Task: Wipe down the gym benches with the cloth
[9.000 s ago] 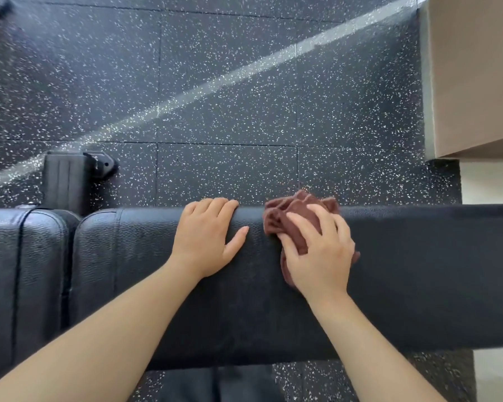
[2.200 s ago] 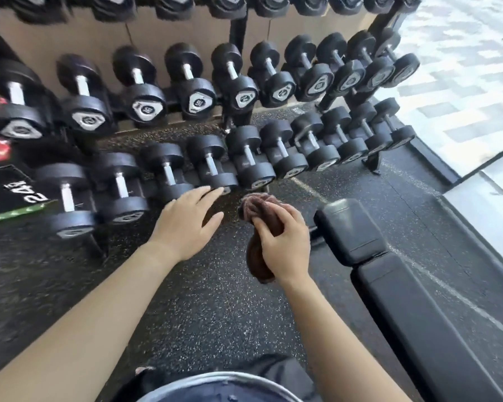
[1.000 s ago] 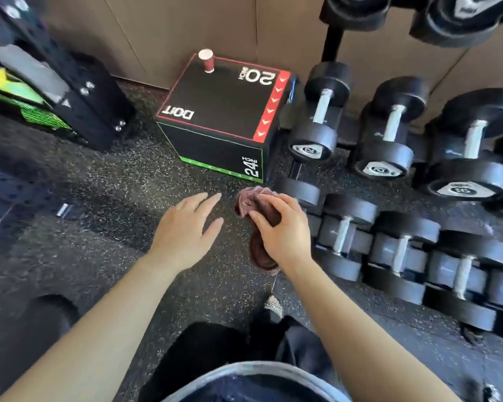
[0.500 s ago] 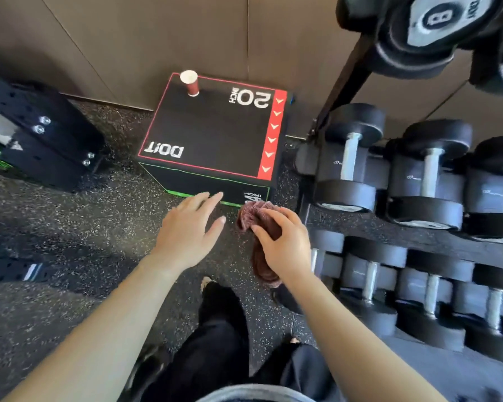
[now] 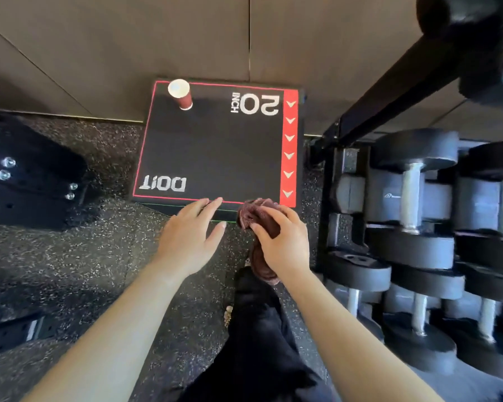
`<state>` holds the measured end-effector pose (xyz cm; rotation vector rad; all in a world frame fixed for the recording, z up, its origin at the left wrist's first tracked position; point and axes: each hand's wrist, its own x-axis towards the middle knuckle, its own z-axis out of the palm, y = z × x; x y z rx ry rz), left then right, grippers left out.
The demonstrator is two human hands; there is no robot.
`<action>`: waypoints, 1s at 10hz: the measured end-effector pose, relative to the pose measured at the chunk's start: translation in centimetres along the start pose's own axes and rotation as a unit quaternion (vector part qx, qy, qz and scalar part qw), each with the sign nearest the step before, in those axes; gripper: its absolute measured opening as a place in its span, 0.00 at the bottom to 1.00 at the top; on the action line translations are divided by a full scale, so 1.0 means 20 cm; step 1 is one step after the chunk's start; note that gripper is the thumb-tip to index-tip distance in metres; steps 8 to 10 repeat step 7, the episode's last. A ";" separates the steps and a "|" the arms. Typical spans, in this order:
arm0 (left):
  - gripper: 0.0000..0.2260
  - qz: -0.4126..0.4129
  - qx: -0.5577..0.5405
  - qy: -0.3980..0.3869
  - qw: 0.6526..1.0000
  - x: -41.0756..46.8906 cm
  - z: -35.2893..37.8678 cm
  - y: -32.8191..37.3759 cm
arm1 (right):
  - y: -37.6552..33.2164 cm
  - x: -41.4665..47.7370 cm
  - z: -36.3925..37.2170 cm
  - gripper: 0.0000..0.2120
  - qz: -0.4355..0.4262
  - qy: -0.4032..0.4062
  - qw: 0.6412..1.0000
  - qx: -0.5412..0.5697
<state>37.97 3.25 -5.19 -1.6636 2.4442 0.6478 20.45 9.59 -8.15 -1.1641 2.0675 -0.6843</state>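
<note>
Head view is looking down on a speckled rubber floor (image 5: 70, 271), which is filling most of the frame below a tan wall. A dumbbell rack (image 5: 418, 227) loaded with black dumbbells is taking up the right side. A black jump box (image 5: 215, 146) marked 20 INCH is sitting against the wall, just beside the rack. The person's leg in dark trousers (image 5: 262, 329) is extending forward beneath the hands. No bench is showing anywhere, so no wiping is happening at this moment; judging by the stance, the person is moving between stations with the cloth in hand. The left hand (image 5: 190, 236) is hovering apart from the right, fingers straight and spread, holding nothing. The right hand (image 5: 285, 245) is gripping the reddish-brown cloth (image 5: 251, 213), bunched into a wad, its tail hanging below the palm and touching no surface. A small red paper cup (image 5: 180, 94) is standing on the box's far left corner. The next move is probably calling for turning until a bench pad comes into view, then spreading the wad flat under the palm before pressing it along the padding.
</note>
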 end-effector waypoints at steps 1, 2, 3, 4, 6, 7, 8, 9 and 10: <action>0.23 -0.009 -0.019 -0.017 1.000 0.22 0.08 -0.10 | 0.06 0.22 0.13 0.18 0.017 -0.009 1.000 -0.005; 0.23 -0.010 -0.029 -0.036 0.999 0.46 0.17 -0.21 | 0.15 0.46 0.27 0.19 0.038 -0.012 0.999 -0.016; 0.22 -0.007 -0.027 -0.050 0.998 0.70 0.27 -0.30 | 0.23 0.68 0.41 0.18 0.064 -0.007 0.997 -0.031; 0.22 0.007 -0.025 -0.062 0.998 0.91 0.37 -0.40 | 0.30 0.88 0.55 0.19 0.078 0.005 0.996 -0.040; 0.22 0.046 -0.005 -0.082 0.996 1.23 0.47 -0.56 | 0.36 1.18 0.79 0.19 0.068 0.016 0.993 -0.097; 0.22 0.077 0.015 -0.086 0.993 1.31 0.44 -0.61 | 0.35 1.23 0.84 0.21 0.084 0.030 0.990 -0.110; 0.22 0.077 0.015 -0.086 0.993 1.31 0.44 -0.61 | 0.35 1.23 0.84 0.21 0.084 0.030 0.990 -0.110; 0.22 0.077 0.015 -0.086 0.993 1.31 0.44 -0.61 | 0.35 1.23 0.84 0.21 0.084 0.030 0.990 -0.110; 0.22 0.077 0.015 -0.086 0.993 1.31 0.44 -0.61 | 0.35 1.23 0.84 0.21 0.084 0.030 0.990 -0.110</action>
